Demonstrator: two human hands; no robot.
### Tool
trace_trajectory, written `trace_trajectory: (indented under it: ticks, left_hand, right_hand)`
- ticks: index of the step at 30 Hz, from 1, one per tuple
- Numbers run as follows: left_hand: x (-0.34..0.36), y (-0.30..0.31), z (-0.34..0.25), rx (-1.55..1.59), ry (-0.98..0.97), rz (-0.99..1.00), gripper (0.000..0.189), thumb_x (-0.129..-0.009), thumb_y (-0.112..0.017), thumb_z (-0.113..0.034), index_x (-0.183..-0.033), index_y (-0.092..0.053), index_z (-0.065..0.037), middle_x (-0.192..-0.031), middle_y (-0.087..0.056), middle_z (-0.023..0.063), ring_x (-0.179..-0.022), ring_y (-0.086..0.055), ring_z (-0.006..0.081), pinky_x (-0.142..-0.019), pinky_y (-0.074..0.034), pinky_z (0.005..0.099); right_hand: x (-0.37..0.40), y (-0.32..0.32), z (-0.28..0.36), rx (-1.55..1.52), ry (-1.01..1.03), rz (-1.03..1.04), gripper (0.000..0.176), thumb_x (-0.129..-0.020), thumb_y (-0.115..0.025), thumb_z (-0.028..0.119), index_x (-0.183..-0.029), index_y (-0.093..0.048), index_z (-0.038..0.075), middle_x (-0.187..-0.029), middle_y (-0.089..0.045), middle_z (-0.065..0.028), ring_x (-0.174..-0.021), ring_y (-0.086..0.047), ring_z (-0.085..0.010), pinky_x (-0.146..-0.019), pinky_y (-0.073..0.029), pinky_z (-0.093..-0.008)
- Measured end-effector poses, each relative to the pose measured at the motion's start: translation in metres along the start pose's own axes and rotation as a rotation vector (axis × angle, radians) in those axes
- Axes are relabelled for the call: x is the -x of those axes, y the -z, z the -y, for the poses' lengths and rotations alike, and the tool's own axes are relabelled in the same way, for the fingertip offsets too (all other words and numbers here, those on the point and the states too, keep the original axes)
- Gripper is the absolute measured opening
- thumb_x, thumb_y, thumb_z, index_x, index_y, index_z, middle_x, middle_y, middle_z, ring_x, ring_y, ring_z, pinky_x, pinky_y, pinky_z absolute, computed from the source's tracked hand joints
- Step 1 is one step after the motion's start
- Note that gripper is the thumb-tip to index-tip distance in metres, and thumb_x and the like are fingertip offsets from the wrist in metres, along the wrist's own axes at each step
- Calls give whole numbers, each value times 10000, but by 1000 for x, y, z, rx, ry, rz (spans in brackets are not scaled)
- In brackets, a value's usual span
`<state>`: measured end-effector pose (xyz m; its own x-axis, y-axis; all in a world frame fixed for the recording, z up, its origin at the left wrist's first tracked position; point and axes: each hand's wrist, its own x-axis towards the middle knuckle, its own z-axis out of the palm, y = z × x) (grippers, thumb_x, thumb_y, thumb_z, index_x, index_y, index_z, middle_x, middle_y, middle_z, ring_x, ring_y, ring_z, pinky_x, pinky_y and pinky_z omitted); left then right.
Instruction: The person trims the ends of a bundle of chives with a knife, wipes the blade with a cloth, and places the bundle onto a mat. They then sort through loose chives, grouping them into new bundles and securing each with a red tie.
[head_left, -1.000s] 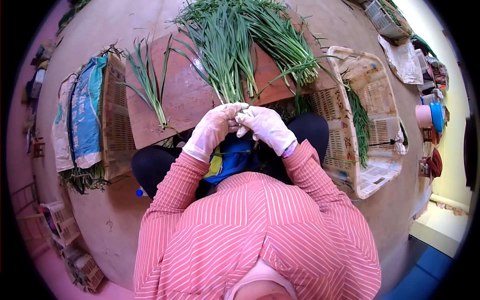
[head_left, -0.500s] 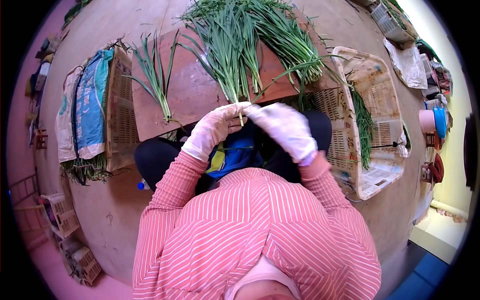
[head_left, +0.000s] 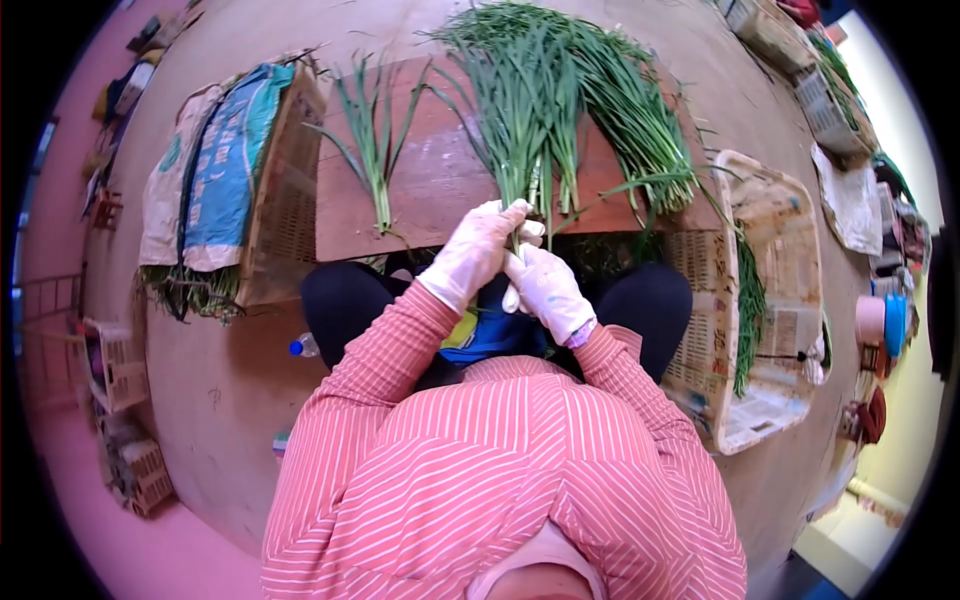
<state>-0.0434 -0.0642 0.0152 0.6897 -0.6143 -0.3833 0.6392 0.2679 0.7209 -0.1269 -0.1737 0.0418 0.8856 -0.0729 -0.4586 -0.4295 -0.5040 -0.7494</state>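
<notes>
Both hands wear whitish gloves and meet at the near edge of the reddish-brown board (head_left: 440, 215). My left hand (head_left: 474, 252) is closed around the lower stalk of a long green leafy plant (head_left: 508, 175). Just right of it and slightly lower, my right hand (head_left: 548, 288) has its fingers pinched at the stalk's bottom end. Beyond the hands, bunches of green stalks (head_left: 565, 130) lie on the board, with a thicker pile (head_left: 640, 130) at the right. A small separate bunch (head_left: 378, 150) lies on the board's left side.
An open plastic crate (head_left: 728, 330) holding greens stands right of the board. Another crate (head_left: 285, 190), with a blue and white sack (head_left: 232, 165) over it, stands at the left. A blue-capped bottle (head_left: 305, 346) is on the floor beside my left knee.
The view has shifted, so the board and crates appear further right or lower. My right hand, blurred and apart before, has come down beside my left hand and closed at the stalk.
</notes>
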Motion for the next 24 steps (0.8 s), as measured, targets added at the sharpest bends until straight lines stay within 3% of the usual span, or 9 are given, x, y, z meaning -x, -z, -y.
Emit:
trace_trajectory:
  ticks: [1,4,7,9,14,16,17,21,24]
  left_hand:
    - [-6,5,6,227,-5,73,188,-1002,-528,-156,-1092,-583,-1,-760,-561,42,-632,-522,134,-598,-460,264]
    - [7,-11,-22,-93,-231,-295,222,-1022,-476,-198,-1035,-622,-31,-691,-509,-22,-577,-449,76,-523,-378,215]
    - [9,28,-75,-121,-520,-455,272,-1027,-470,-238,-1082,-643,-36,-658,-482,-45,-536,-404,42,-485,-324,190]
    - [16,69,-108,-418,-667,-542,246,-1021,-485,-219,-1082,-634,-33,-706,-470,-56,-595,-410,34,-515,-318,182]
    - [-31,196,-111,-334,-441,-765,228,-887,-626,-242,-1017,-633,-55,-726,-573,10,-700,-524,122,-614,-420,272]
    - [-22,167,-113,-860,-250,-956,270,-891,-621,-270,-978,-649,-16,-756,-603,52,-742,-572,146,-677,-449,308]
    - [-46,207,-99,-743,-196,-952,334,-898,-612,-298,-988,-661,20,-821,-649,108,-797,-613,191,-745,-457,337]
    - [-58,206,-87,-1247,-263,-997,413,-955,-524,-355,-1116,-639,8,-1106,-654,254,-1046,-610,411,-915,-467,461]
    - [-54,176,-86,-1294,-323,-941,440,-965,-506,-359,-1129,-626,32,-1106,-652,251,-1063,-609,404,-909,-468,456]
  right_hand:
    - [-13,-15,-20,204,181,-101,254,-967,-510,306,-874,-620,97,-649,-654,-87,-624,-653,-262,-554,-504,-393]
    - [6,-26,-22,710,570,-221,306,-985,-448,297,-812,-619,112,-740,-678,-68,-691,-670,-252,-662,-518,-436]
    - [33,-12,-6,94,147,176,325,-991,-490,317,-795,-651,114,-591,-624,-5,-462,-596,-142,-504,-467,-294]
    - [34,-8,-18,15,100,95,394,-1017,-421,359,-779,-630,125,-496,-588,-8,-479,-604,-187,-548,-477,-324]
    - [21,36,-18,-102,54,-150,405,-1019,-448,387,-794,-632,104,-491,-585,-11,-391,-525,-125,-443,-416,-267]
    - [13,57,-7,-156,13,-243,381,-1014,-459,377,-821,-637,102,-494,-589,-11,-405,-518,-113,-449,-411,-269]
    - [1,65,-16,-154,43,-323,360,-1006,-472,375,-844,-640,101,-497,-592,-12,-409,-510,-95,-445,-404,-269]
    - [-42,101,-39,146,180,-609,266,-953,-524,318,-959,-647,82,-869,-671,-103,-834,-642,-277,-753,-493,-391]
    - [-73,104,-40,381,269,-660,319,-916,-562,373,-942,-673,76,-958,-661,-148,-930,-637,-331,-799,-491,-437]
